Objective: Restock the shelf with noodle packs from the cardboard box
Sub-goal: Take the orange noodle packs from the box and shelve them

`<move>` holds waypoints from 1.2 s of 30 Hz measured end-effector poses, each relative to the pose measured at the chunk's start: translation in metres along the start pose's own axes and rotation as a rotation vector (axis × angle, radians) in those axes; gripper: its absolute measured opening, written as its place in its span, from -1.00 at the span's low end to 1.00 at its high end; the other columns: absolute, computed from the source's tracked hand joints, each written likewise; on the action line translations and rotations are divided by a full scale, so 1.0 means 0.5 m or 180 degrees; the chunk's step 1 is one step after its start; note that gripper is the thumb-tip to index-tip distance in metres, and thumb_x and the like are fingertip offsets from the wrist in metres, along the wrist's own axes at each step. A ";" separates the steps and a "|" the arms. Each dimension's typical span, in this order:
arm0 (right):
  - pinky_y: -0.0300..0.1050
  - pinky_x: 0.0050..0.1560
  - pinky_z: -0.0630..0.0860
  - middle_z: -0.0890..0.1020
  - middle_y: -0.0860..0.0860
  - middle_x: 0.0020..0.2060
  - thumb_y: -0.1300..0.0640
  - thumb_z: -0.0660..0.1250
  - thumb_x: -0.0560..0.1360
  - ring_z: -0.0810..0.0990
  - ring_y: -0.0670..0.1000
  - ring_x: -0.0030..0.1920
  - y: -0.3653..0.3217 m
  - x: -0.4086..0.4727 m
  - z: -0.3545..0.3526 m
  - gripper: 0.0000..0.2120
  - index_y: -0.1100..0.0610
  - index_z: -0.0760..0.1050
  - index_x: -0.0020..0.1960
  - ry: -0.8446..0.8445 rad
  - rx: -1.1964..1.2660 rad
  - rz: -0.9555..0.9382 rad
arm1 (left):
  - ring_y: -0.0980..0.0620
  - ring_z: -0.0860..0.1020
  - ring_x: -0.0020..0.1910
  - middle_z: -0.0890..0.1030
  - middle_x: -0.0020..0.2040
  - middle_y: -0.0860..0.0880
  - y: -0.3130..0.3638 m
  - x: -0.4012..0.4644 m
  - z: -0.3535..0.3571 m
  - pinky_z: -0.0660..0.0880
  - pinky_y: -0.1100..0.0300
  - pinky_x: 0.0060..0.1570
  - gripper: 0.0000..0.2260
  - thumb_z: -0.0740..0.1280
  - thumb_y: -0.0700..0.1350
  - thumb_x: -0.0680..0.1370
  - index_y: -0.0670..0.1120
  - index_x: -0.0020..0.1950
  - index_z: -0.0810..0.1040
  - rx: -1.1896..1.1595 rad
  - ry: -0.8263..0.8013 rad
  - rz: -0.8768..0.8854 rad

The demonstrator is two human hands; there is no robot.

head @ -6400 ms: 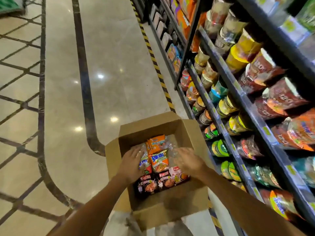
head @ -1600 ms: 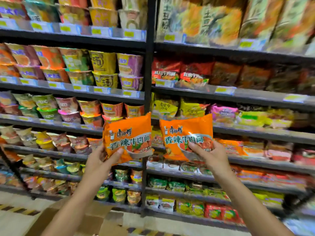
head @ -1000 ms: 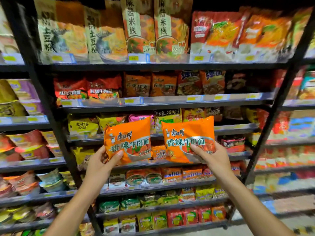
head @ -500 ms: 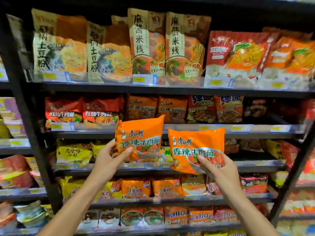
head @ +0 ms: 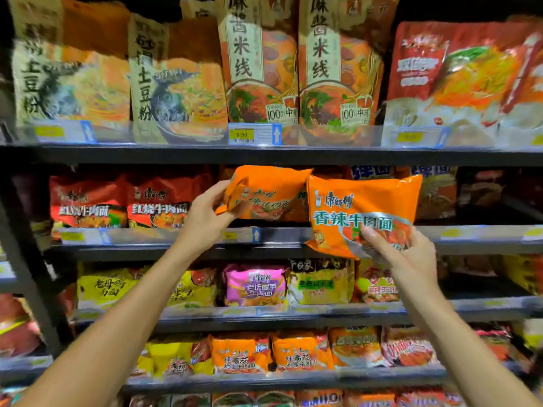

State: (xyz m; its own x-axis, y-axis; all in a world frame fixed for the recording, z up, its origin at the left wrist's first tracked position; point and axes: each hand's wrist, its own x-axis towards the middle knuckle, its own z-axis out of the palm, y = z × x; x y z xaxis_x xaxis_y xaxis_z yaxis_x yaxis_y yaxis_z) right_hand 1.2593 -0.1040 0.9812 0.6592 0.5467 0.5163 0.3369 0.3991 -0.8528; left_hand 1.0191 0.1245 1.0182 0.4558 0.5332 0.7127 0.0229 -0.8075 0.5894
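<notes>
- Two orange noodle packs are up at the second shelf from the top. The left pack is tilted with its top edge leaning into the shelf opening; the right pack hangs upright in front of the shelf lip, not yet inside.
- The left hand grips the left pack by its left end. The right hand pinches the right pack at its lower right, thumb across the printed face.
- The cardboard box is out of view.
- Risk: the packs touch or overlap at their inner edges; pushing the left one in may catch the right one and twist it out of a corner grip.
- Risk: the clear price-tag rail along the shelf front could snag a pack's lower edge.
- Surroundings: red noodle packs fill the same shelf on the left; darker packs sit behind and to the right. Whether the slot behind is free cannot be told.
- Tall bags stand on the shelf above, close over the opening.
</notes>
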 end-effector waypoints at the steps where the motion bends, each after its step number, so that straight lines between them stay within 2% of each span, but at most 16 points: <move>1: -0.01 0.05 0.63 0.75 -0.02 -0.05 0.08 0.53 0.44 0.73 -0.01 -0.01 0.001 0.010 0.002 -0.73 0.08 0.63 0.11 -0.0039 0.0026 -0.0020 | 0.28 0.58 0.04 0.65 0.04 0.19 -0.014 0.011 0.000 0.44 0.38 0.05 -0.67 0.46 -0.22 0.52 0.02 0.24 0.56 0.0042 -0.0089 -0.0062; 3: 0.01 0.04 0.66 0.74 -0.01 -0.03 0.09 0.52 0.43 0.73 0.02 0.00 0.005 0.027 0.006 -0.72 0.09 0.62 0.12 -0.0073 0.0093 -0.0041 | 0.17 0.61 0.03 0.66 0.00 0.11 -0.044 0.027 0.006 0.51 0.18 0.08 -0.73 0.46 -0.23 0.51 0.05 0.13 0.56 0.0218 -0.0250 -0.0395; 5: 0.11 0.08 0.65 0.74 0.01 -0.02 0.09 0.53 0.43 0.73 0.04 0.01 0.012 0.039 0.008 -0.73 0.09 0.62 0.11 -0.0093 0.0107 -0.0100 | 0.01 0.60 -0.08 0.65 -0.06 -0.07 -0.057 0.038 0.016 0.54 -0.08 0.02 -0.85 0.46 -0.11 0.52 -0.09 0.02 0.54 0.0536 -0.0264 -0.0767; 6: 0.16 0.10 0.63 0.74 0.02 -0.02 0.09 0.53 0.43 0.73 0.05 0.01 0.017 0.045 0.009 -0.74 0.09 0.63 0.10 -0.0091 0.0107 -0.0116 | -0.06 0.59 -0.12 0.63 -0.08 -0.15 -0.059 0.044 0.020 0.53 -0.13 -0.01 -0.80 0.45 -0.06 0.53 -0.15 -0.01 0.52 0.0677 -0.0245 -0.0907; 8: 0.22 0.11 0.63 0.74 0.03 -0.02 0.11 0.53 0.44 0.73 0.07 0.01 0.024 0.057 0.009 -0.74 0.11 0.63 0.10 -0.0109 0.0133 -0.0152 | -0.11 0.55 -0.13 0.58 -0.10 -0.17 -0.050 0.056 0.028 0.48 -0.05 -0.12 -0.74 0.42 -0.01 0.55 -0.18 -0.07 0.47 0.0906 -0.0276 -0.1087; 11: 0.21 0.11 0.63 0.74 0.03 -0.01 0.11 0.53 0.44 0.72 0.07 0.02 0.030 0.080 0.012 -0.73 0.11 0.63 0.12 -0.0138 0.0025 -0.0276 | -0.04 0.48 -0.20 0.48 -0.17 -0.05 -0.031 0.071 0.038 0.33 0.10 -0.33 -0.72 0.40 -0.02 0.57 -0.08 -0.18 0.33 0.1456 -0.0187 -0.1213; 13: 0.14 0.10 0.63 0.74 0.01 -0.03 0.10 0.54 0.44 0.72 0.00 0.01 0.033 0.091 0.018 -0.73 0.11 0.63 0.11 -0.0089 -0.0114 -0.0420 | -0.08 0.47 -0.17 0.46 -0.15 -0.07 -0.023 0.073 0.048 0.33 0.08 -0.29 -0.72 0.40 -0.06 0.55 -0.11 -0.13 0.31 0.1885 0.0052 -0.1169; 15: -0.03 0.06 0.65 0.73 -0.06 -0.04 0.07 0.53 0.43 0.71 -0.10 -0.02 0.037 0.094 0.027 -0.72 0.10 0.62 0.11 0.0035 -0.0256 -0.0555 | -0.11 0.44 -0.09 0.43 -0.07 -0.11 -0.022 0.063 0.060 0.40 0.03 -0.20 -0.71 0.42 -0.11 0.53 -0.15 0.05 0.32 0.2254 0.0292 -0.0962; 18: -0.30 0.02 0.60 0.69 -0.14 -0.01 0.09 0.52 0.44 0.68 -0.19 0.00 0.033 0.091 0.044 -0.71 0.06 0.58 0.13 0.0114 -0.0283 -0.0814 | -0.17 0.40 0.10 0.41 0.11 -0.19 -0.036 0.048 0.069 0.48 -0.01 -0.04 -0.50 0.45 -0.18 0.49 -0.16 0.33 0.29 0.2571 0.0476 -0.0630; 21: -0.42 0.01 0.52 0.67 -0.23 -0.02 0.17 0.51 0.45 0.64 -0.27 0.01 0.021 0.099 0.065 -0.68 0.07 0.54 0.17 0.0096 -0.0284 -0.1124 | -0.19 0.27 0.22 0.38 0.16 -0.21 -0.046 0.044 0.065 0.46 -0.03 0.11 -0.56 0.47 -0.20 0.46 -0.15 0.28 0.40 0.2770 0.0568 -0.0433; 23: -0.44 0.02 0.50 0.66 -0.24 0.00 0.19 0.50 0.47 0.63 -0.28 0.03 0.017 0.113 0.082 -0.65 0.08 0.51 0.21 0.0045 -0.0256 -0.1223 | -0.21 0.26 0.25 0.43 0.13 -0.20 -0.046 0.047 0.064 0.41 -0.05 0.19 -0.68 0.44 -0.12 0.51 -0.13 0.23 0.52 0.2885 0.0380 -0.0414; 26: -0.34 0.06 0.52 0.65 -0.17 0.05 0.11 0.49 0.47 0.64 -0.20 0.05 0.030 0.132 0.105 -0.61 0.04 0.45 0.24 -0.0100 -0.0236 -0.1186 | -0.15 0.34 0.18 0.45 0.01 -0.11 -0.046 0.037 0.070 0.39 -0.01 0.12 -0.71 0.31 0.04 0.59 -0.06 0.25 0.59 0.2825 0.0008 -0.0329; 28: -0.26 0.09 0.55 0.66 -0.08 0.05 0.06 0.48 0.48 0.65 -0.10 0.07 0.047 0.144 0.116 -0.58 0.01 0.40 0.26 -0.0286 -0.0365 -0.1136 | -0.13 0.34 0.23 0.47 0.10 -0.11 -0.046 0.020 0.072 0.39 0.00 0.12 -0.65 0.23 0.11 0.62 -0.03 0.30 0.57 0.2850 -0.0170 -0.0318; 32: -0.40 0.06 0.48 0.59 -0.15 0.08 0.02 0.43 0.52 0.59 -0.27 0.06 0.059 0.175 0.135 -0.59 -0.10 0.29 0.25 -0.0676 -0.0801 -0.1024 | -0.08 0.31 0.41 0.33 0.36 -0.07 -0.036 -0.004 0.070 0.46 -0.05 0.18 -0.51 0.01 0.29 0.63 0.11 0.43 0.45 0.2661 -0.0925 -0.0759; 34: -0.26 0.03 0.52 0.56 -0.07 0.07 -0.05 0.38 0.55 0.59 -0.20 0.03 0.067 0.199 0.141 -0.66 -0.08 0.26 0.18 -0.0810 -0.1321 -0.0923 | -0.11 0.27 0.47 0.25 0.46 -0.09 -0.025 -0.004 0.065 0.42 -0.07 0.23 -0.48 -0.04 0.31 0.63 0.15 0.47 0.42 0.2714 -0.1318 -0.0811; 36: -0.01 -0.10 0.53 0.57 0.02 -0.03 -0.17 0.32 0.56 0.59 0.02 -0.04 0.077 0.224 0.147 -0.68 0.03 0.31 0.05 -0.0932 -0.2188 -0.0693 | -0.12 0.26 0.49 0.23 0.52 -0.10 -0.014 -0.001 0.059 0.40 -0.09 0.27 -0.49 -0.05 0.30 0.63 0.16 0.46 0.42 0.2707 -0.1547 -0.0815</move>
State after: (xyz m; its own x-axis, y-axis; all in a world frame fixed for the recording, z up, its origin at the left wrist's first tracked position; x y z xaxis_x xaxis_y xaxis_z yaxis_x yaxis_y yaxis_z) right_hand 1.2967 0.0269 1.0121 0.3582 0.7186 0.5961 0.8427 0.0260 -0.5377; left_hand 1.0447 0.1226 1.0024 0.6568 0.7082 0.2590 0.7107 -0.6962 0.1014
